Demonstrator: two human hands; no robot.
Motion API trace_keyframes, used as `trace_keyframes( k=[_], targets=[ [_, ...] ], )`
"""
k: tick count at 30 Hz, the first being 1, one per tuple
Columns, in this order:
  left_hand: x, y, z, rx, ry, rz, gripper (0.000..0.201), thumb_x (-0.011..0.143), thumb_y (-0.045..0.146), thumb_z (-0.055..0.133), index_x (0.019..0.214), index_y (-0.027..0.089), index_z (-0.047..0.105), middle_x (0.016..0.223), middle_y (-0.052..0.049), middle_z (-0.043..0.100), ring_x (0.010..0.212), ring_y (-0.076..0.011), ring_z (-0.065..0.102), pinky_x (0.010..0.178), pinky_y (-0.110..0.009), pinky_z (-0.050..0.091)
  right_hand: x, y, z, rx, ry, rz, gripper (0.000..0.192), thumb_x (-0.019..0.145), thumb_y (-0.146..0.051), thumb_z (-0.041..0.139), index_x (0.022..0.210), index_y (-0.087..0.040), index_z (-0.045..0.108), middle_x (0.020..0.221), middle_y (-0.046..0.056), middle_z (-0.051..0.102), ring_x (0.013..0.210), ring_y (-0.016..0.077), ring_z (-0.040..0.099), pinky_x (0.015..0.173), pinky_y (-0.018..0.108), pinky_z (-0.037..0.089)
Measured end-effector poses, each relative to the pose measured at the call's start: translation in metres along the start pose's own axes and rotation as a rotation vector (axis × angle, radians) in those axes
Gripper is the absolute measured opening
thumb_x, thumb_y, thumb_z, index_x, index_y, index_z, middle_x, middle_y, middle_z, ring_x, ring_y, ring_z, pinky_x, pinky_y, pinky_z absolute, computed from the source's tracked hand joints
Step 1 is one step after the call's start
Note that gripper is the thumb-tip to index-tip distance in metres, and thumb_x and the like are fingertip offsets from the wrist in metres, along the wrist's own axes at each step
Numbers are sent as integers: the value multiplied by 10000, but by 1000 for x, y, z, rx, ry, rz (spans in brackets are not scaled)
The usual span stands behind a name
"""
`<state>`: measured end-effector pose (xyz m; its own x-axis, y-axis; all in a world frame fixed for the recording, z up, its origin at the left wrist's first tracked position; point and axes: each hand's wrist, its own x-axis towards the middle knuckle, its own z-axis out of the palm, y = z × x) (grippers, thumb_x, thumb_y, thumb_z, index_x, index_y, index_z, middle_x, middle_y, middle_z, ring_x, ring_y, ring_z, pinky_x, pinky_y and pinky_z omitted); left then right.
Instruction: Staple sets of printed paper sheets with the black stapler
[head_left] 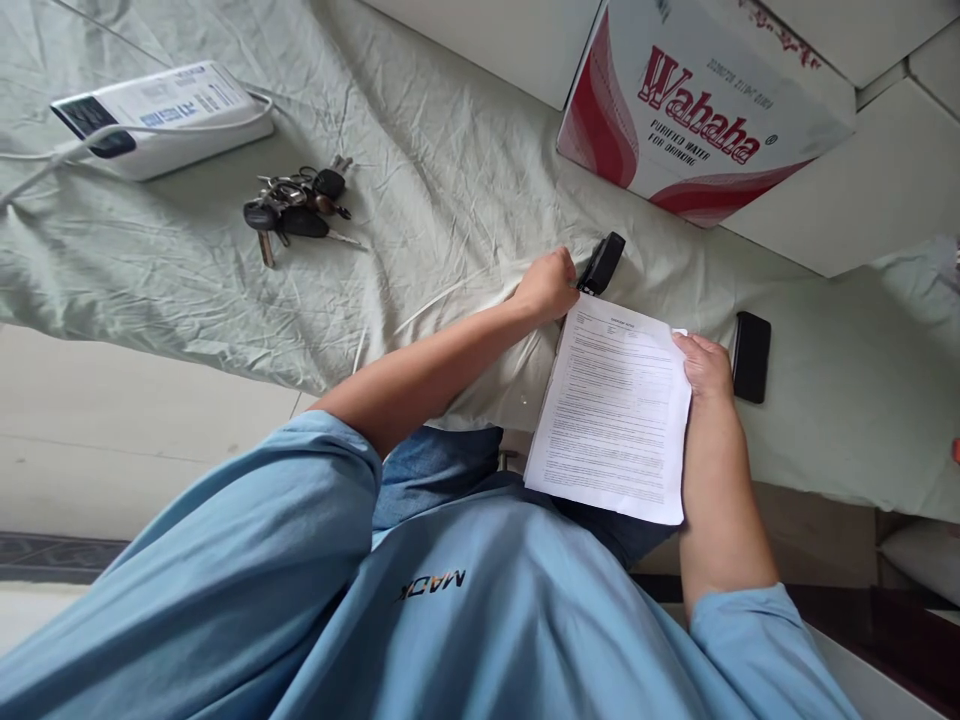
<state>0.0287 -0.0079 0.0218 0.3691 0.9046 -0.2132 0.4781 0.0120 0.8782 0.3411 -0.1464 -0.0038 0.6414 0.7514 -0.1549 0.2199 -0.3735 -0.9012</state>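
Both arms reach forward from short light-blue sleeves, bare from above the elbow down. The left forearm runs up and to the right, elbow bent, wrist straight. The left hand [546, 286] is curled into a loose fist, knuckles up, fingers folded under at its far end. The right forearm rises almost straight up the view, close to the body. The right hand [703, 365] is bent inward at the wrist, back facing up, its fingers pinched together toward the left.
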Motion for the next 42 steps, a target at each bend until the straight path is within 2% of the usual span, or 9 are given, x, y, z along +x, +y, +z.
trace_keyframes(
  k=[7, 11, 16, 22, 25, 27, 31, 36, 42],
  targets=[
    [0, 13, -10, 159, -32, -4, 295, 863, 6, 630, 1018, 167, 823, 1118, -108, 868, 1069, -267, 783, 932, -347, 567, -3, 5, 4, -7, -19, -47, 607, 595, -761, 990, 697, -241, 693, 629, -54, 575, 607, 135, 507, 565, 307, 399],
    [2, 15, -5, 160, -60, -2, 311, 911, 12, 604, 1017, 137, 868, 1014, -111, 859, 966, -235, 767, 877, -332, 547, -7, 3, 1, -74, 13, -100, 615, 635, -791, 945, 695, -236, 689, 643, -56, 530, 631, 123, 452, 607, 308, 372],
    [3, 13, 2, 158, -4, 55, 319, 925, 20, 606, 1041, 162, 867, 1078, -98, 876, 1025, -239, 764, 930, -335, 550, -7, 4, -3, -114, 24, -109, 610, 653, -798, 912, 695, -237, 677, 657, -57, 506, 653, 128, 447, 626, 313, 368],
    [-6, 1, 9, 139, 50, 138, 475, 986, 63, 553, 1342, 182, 845, 1125, -110, 867, 1070, -279, 778, 1032, -406, 592, 0, 6, -5, -79, 47, -92, 618, 623, -804, 944, 740, -241, 718, 671, -40, 589, 658, 156, 531, 616, 328, 453],
    [-8, -6, 14, 127, 83, 258, 640, 998, 49, 501, 1543, 222, 790, 1344, -139, 816, 1161, -278, 782, 1086, -430, 617, 5, 8, -7, -66, 19, -94, 626, 639, -809, 969, 760, -244, 727, 665, -37, 607, 644, 163, 554, 597, 332, 489],
    [-5, -12, 17, 112, 88, 336, 732, 982, 16, 463, 1590, 273, 779, 1536, -143, 731, 1217, -271, 774, 1086, -443, 637, 6, 9, -8, -77, -2, -111, 632, 661, -820, 962, 754, -249, 708, 646, -47, 570, 630, 159, 543, 584, 330, 485],
    [6, -24, 22, 46, 74, 434, 631, 990, 43, 474, 1409, 280, 882, 1661, -111, 656, 1298, -283, 755, 1113, -476, 663, 7, 11, -9, -55, 5, -87, 688, 568, -858, 975, 746, -247, 715, 672, -36, 609, 635, 155, 538, 582, 327, 472],
    [15, -32, 24, 41, 71, 470, 544, 1017, 133, 537, 1396, 283, 898, 1592, -94, 697, 1311, -282, 735, 1143, -484, 662, 8, 14, -10, -64, 16, -88, 692, 576, -871, 961, 798, -246, 765, 715, -19, 673, 653, 175, 569, 617, 357, 516],
    [11, -24, 22, 200, 59, 452, 589, 1032, 94, 507, 1352, 351, 929, 1447, -85, 764, 1428, -308, 699, 1038, -412, 642, 10, 14, -9, -88, -2, -112, 697, 621, -900, 922, 797, -251, 740, 700, -25, 635, 663, 180, 564, 634, 360, 516]
  ],
)
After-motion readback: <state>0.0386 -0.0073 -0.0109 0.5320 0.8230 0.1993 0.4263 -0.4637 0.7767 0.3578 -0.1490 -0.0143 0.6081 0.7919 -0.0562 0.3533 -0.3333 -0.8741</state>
